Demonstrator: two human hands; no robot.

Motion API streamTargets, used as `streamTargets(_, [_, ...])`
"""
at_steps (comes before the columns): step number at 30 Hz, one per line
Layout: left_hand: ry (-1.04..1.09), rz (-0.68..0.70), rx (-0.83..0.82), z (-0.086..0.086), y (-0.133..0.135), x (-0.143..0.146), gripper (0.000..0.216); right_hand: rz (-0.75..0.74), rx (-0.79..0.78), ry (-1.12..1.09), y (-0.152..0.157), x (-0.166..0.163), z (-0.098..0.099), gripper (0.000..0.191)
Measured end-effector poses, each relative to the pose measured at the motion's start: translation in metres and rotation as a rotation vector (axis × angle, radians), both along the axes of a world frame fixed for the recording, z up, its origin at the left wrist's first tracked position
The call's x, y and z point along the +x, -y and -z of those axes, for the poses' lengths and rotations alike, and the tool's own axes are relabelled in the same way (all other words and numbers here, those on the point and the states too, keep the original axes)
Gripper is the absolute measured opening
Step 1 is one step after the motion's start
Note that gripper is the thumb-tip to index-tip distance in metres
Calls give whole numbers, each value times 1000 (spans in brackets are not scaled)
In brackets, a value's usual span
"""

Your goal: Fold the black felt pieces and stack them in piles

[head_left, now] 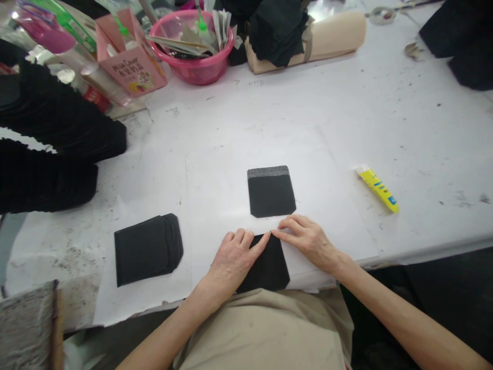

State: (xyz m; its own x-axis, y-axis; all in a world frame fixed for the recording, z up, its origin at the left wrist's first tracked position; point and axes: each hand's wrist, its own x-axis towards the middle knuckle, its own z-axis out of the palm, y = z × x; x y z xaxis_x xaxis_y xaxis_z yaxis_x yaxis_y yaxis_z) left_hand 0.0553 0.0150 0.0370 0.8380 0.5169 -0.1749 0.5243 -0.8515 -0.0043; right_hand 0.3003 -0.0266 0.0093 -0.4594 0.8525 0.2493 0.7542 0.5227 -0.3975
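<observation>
A flat black panel (268, 264) with cut corners lies at the table's front edge, against my lap. My left hand (235, 254) rests over its upper left part, fingers bent at the top edge and thumb reaching along that edge. From the other side, my right hand (306, 239) presses its fingertips at the same top edge, close to the left thumb tip. Both hands grip the edge there; the undersides of the fingers are hidden. Just beyond lies a second black panel (271, 195) with a grey strip along its far edge.
At left lies a fanned pile of black panels (144, 249), with tall black stacks (61, 118) behind. A yellow tube (379, 190) lies at right. Along the back are a pink box (129, 56), a pink basin (200, 69) and a beige roll (337, 38) with black cloth.
</observation>
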Motion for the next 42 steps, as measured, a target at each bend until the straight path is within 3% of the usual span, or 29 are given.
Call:
streamTargets(8, [-3, -5, 63, 2, 4, 4, 52, 134, 69, 162, 17, -14, -5, 28])
streamTargets(15, [43, -12, 119, 3, 7, 5, 51, 302, -65, -127, 14, -23, -7, 24])
streamTargets(19, [187, 5, 156, 12, 8, -3, 43, 341, -71, -98, 12, -38, -9, 14])
streamTargets(22, [408, -46, 51, 18, 9, -19, 28, 386, -93, -55, 9, -47, -11, 5])
streamTargets(25, [609, -240, -94, 21, 11, -36, 20, 396, -167, -51, 4, -49, -15, 4])
streamTargets(30, [703, -474, -203, 17, 11, -52, 19, 370, -293, -107, -2, -45, -21, 11])
streamTargets(36, [691, -468, -306, 12, -1, -41, 21, 388, -433, -350, -8, -43, -27, 9])
streamTargets(42, [689, -372, -370, 7, -7, -24, 16, 350, -443, -477, -11, -39, -35, 17])
